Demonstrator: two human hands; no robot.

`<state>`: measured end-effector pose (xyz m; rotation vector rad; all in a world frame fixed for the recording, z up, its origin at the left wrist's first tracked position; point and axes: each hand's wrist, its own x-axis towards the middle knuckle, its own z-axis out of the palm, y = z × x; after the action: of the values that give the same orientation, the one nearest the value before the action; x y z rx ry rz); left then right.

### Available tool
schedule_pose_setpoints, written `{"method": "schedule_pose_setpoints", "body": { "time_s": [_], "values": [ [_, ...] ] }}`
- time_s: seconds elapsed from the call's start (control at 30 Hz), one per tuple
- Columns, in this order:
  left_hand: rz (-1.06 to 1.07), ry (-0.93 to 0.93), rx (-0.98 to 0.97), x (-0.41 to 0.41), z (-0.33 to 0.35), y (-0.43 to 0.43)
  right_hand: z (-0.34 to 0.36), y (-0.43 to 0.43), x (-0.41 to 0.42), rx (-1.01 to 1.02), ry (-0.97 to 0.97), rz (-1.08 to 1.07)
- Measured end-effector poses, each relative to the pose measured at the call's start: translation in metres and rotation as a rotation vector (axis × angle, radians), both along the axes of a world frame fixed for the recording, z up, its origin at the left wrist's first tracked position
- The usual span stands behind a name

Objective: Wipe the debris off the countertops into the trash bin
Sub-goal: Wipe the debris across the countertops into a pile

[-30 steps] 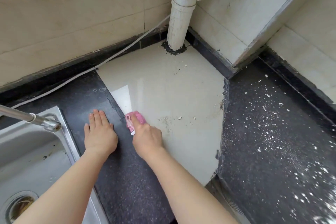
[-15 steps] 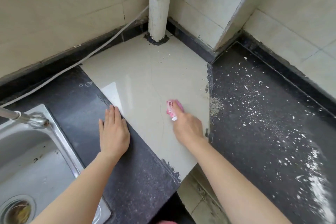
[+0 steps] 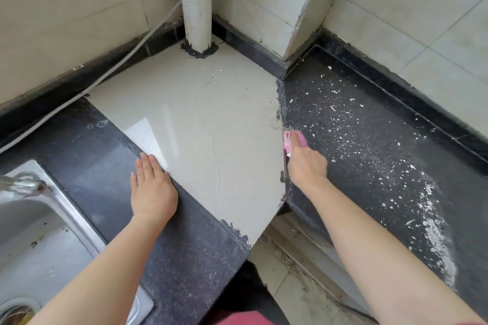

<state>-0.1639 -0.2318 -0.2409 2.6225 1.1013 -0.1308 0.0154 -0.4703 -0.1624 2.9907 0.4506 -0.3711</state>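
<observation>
**Cloth at the seam, crumbs ahead**

Right hand (image 3: 306, 163): grip closed on a pink cloth (image 3: 296, 139), pressed down where the pale slab (image 3: 211, 113) meets the dark tabletop (image 3: 369, 206). Left hand (image 3: 151, 187): flat, fingers straight, bracing between sink (image 3: 39, 232) and slab. White debris (image 3: 435, 229) lies scattered beyond the cloth. No trash bin in sight. My read: keep the cloth flat, use long overlapping strokes, herd the crumbs into one pile, and don't flick.

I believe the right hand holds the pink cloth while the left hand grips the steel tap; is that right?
Not quite: in the head view the left hand lies flat on the dark speckled countertop, not on the steel tap. The right hand does hold the pink cloth.
</observation>
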Motion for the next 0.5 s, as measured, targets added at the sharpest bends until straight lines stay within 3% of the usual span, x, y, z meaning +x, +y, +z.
{"method": "schedule_pose_setpoints", "body": {
  "time_s": [0.07, 0.17, 0.3, 0.4, 0.5],
  "values": [
    [0.006, -0.017, -0.007, 0.001, 0.001, -0.001, 0.004, 0.013, -0.023, 0.092, 0.021, 0.097],
    [0.011, -0.033, -0.013, 0.0, 0.002, -0.001, -0.006, 0.04, -0.091, 0.236, 0.174, 0.416],
    [0.005, -0.038, -0.012, 0.001, 0.005, -0.003, -0.035, 0.027, -0.126, 0.134, 0.232, 0.771],
    [-0.002, -0.037, -0.017, 0.0, 0.007, -0.003, -0.037, -0.005, -0.094, 0.066, 0.116, 0.723],
    [-0.002, -0.032, -0.019, 0.001, 0.008, -0.004, -0.022, -0.033, -0.049, -0.079, 0.045, 0.514]
  ]
}}
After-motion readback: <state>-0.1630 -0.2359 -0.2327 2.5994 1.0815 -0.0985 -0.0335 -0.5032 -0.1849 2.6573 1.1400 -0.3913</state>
